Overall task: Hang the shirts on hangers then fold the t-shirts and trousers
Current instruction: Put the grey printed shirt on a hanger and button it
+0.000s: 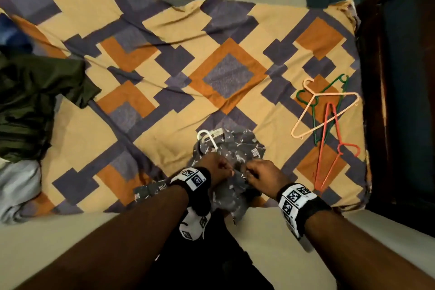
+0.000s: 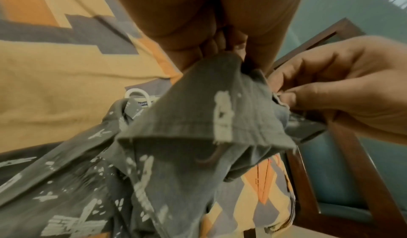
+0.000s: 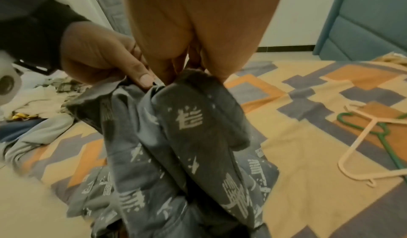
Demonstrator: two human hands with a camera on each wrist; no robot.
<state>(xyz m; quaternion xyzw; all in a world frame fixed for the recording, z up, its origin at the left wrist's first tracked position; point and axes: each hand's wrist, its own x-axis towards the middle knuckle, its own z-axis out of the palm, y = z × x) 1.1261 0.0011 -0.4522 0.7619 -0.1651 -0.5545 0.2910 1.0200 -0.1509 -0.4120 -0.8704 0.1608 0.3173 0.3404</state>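
**First shirt on a hanger, front being closed; most of the work ahead**

Grey printed shirt (image 1: 231, 155) lying at the near edge of the bed (image 1: 164, 77), right of its middle, tail spilling over that edge. White hanger (image 1: 207, 138) already inside, hook poking from the collar. Left hand (image 1: 215, 166) and right hand (image 1: 260, 170) side by side over the front, each pinching a fabric edge between thumb and curled fingers, apparently buttoning or straightening it.

Judged early: one shirt nearly hung. Peach hanger (image 1: 322, 110), green hanger (image 1: 323, 106) and red hanger (image 1: 334, 146) unused, crossed in a loose heap near the bed's right edge. Dark green garment (image 1: 30, 103) and pale grey garment (image 1: 18, 186) piled at the left edge, unfolded.

Wide open bedspread across the middle and far side for spreading and folding. Dark wooden frame (image 1: 397, 101) tight against the right edge, so little room beyond the hangers.
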